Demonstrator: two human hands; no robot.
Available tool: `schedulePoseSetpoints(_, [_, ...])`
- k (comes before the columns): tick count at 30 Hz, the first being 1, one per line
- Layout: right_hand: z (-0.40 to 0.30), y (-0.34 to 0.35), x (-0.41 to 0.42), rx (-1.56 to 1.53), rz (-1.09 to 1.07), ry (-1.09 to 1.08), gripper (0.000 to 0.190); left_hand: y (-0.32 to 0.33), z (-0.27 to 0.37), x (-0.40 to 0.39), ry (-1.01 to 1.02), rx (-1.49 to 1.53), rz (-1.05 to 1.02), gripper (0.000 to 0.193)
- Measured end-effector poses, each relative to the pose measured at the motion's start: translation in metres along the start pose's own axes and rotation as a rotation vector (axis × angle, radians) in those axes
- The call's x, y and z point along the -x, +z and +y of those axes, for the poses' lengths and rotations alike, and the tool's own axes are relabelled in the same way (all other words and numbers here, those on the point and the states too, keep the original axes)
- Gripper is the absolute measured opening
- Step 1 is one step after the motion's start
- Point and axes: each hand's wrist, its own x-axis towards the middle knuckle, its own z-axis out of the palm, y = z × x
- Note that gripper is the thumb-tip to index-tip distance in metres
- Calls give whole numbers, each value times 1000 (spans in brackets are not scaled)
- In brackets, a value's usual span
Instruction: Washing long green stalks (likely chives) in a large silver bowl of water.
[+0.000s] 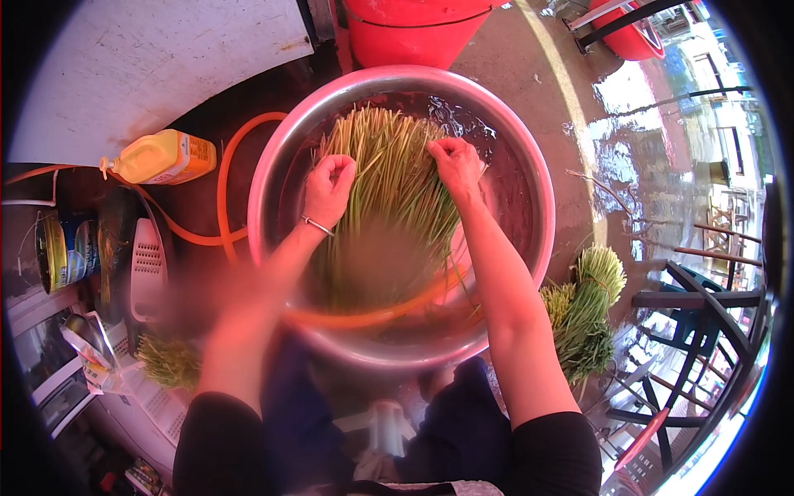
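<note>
A large bunch of long green stalks (397,180), probably garlic chives, lies in a wide metal basin (542,204) holding water. Its pale cut ends point away from me. My left hand (330,186), with a bangle on the wrist, is over the bunch's left edge. Its thumb and forefinger are nearly together, and whether a stalk is between them is unclear. At the upper right edge, the fingertips of my right hand (456,162) pinch the stalks. An orange hose (372,319) crosses the near side of the basin. A blurred patch covers the lower middle of the bunch.
A red bucket (409,37) stands beyond the basin. Tied green bundles (586,310) lie on the wet floor at right, near dark stool legs (695,301). To the left are a yellow jug (164,158), a tin (65,251) and a pink perforated basket (149,266).
</note>
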Motion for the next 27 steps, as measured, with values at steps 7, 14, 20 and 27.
schedulePoseSetpoints(7, [17,-34,10,-792,-3,125,18,-2,2,-3,-130,211,1,15])
schedulePoseSetpoints(14, [65,-76,125,-1376,44,679,10,61,48,59,-260,328,-517,6])
schedulePoseSetpoints(20, [124,-55,203,-1601,382,973,9,173,60,123,-342,114,-685,11])
schedulePoseSetpoints(27, [149,-68,153,-1753,492,1177,22,299,51,131,-741,273,34,21])
